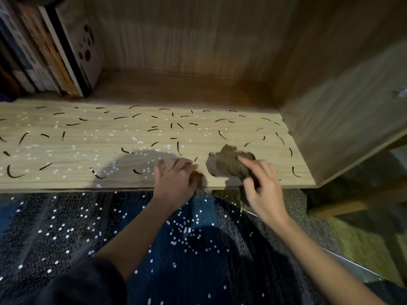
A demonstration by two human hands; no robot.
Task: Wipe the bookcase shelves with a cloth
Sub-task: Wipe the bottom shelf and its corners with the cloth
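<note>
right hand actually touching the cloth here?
Touching. Head view: the right hand has its index finger laid over the crumpled cloth and its thumb against the cloth's near side, no gap showing.

The cloth point(230, 165) is lying crumpled into a loose brown-olive wad on the near right part of the shelf point(88, 150), sitting close to its near edge. The right hand point(263, 190) is gripping it from the near side, with one finger lying across its top. The shelf is showing as a pale wood-grain board, running level from left to right and carrying short dark curved marks and small white specks all over. The bookcase point(334, 119) is closing it in with a darker wooden back panel on the far side and a side wall at the right.
</note>
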